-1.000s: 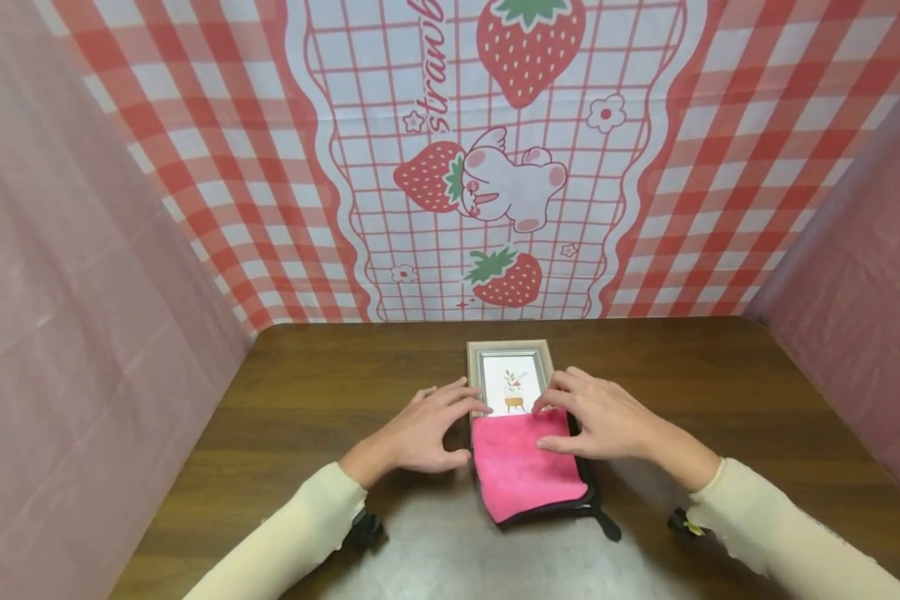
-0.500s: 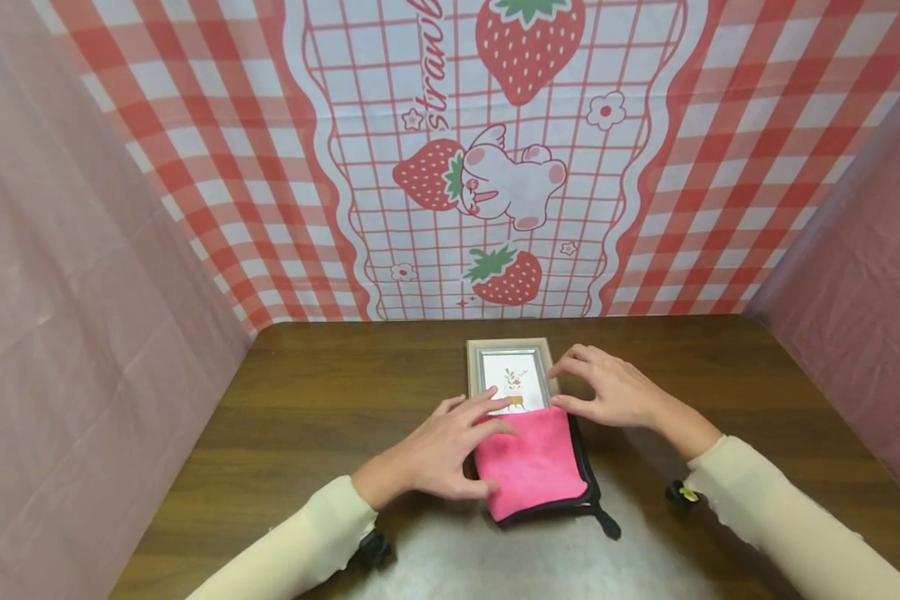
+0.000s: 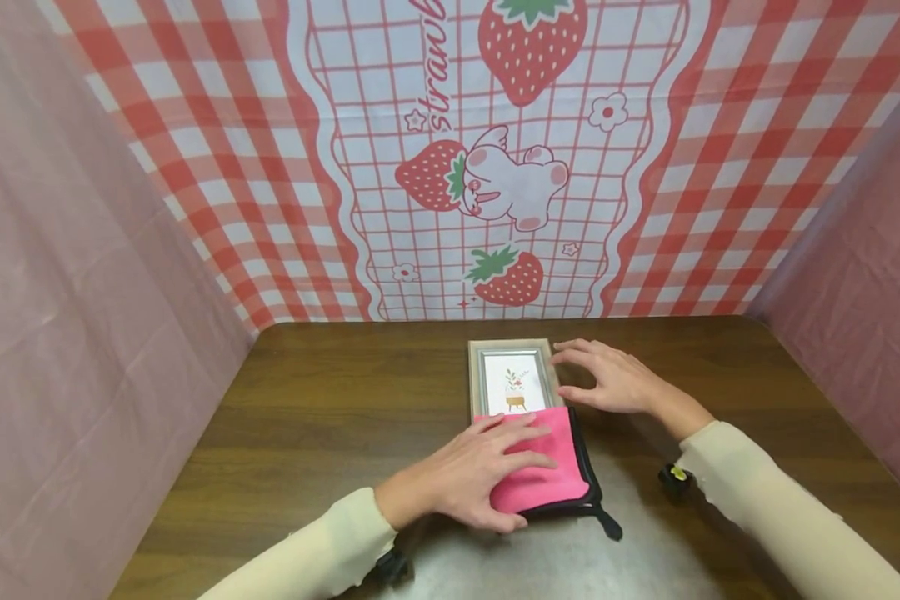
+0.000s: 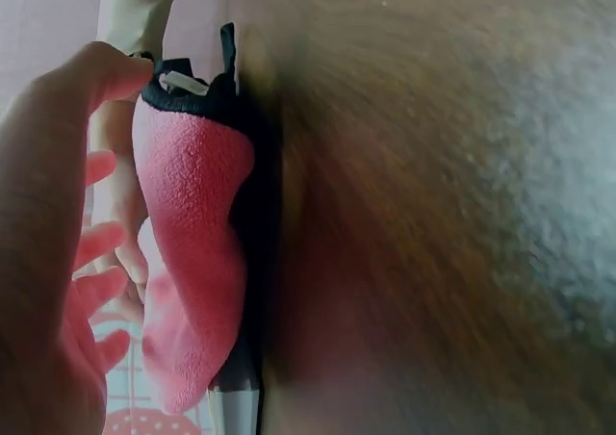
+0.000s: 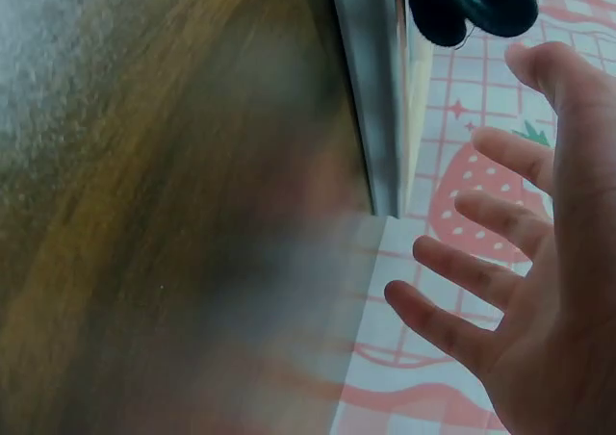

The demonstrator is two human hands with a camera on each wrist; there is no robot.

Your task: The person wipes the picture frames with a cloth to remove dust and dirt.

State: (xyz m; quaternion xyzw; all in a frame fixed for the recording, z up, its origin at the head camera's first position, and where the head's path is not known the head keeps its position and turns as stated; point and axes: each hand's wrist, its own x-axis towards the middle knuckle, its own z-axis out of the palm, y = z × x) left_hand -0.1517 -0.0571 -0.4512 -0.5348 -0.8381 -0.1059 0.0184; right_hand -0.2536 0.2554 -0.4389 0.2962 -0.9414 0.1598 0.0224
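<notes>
A picture frame [image 3: 549, 371] with a plant drawing lies flat on the table, its near part hidden under a pink fleece pouch [image 3: 570, 467] with black edging and a black tab. My left hand [image 3: 472, 479] spreads over the pouch's left side; in the left wrist view its fingers [image 4: 99, 243] are loosely bent beside the pink fleece [image 4: 188, 194], gripping nothing. Just right of the frame, my right hand [image 3: 611, 379] holds nothing. The right wrist view shows its fingers [image 5: 462, 267] spread apart, beside the frame's side edge [image 5: 371, 98].
The brown wooden table [image 3: 345, 375] reaches back to a red-and-white strawberry cloth [image 3: 510, 167]. Pink curtains [image 3: 97, 317] hang at both sides. A dark wrist camera [image 3: 675, 479] sits under the right sleeve.
My left hand has moved right, from the frame's left edge onto the pouch. My right hand has drawn off the pouch and moved away along the frame's right side. Frame and pouch lie almost unchanged.
</notes>
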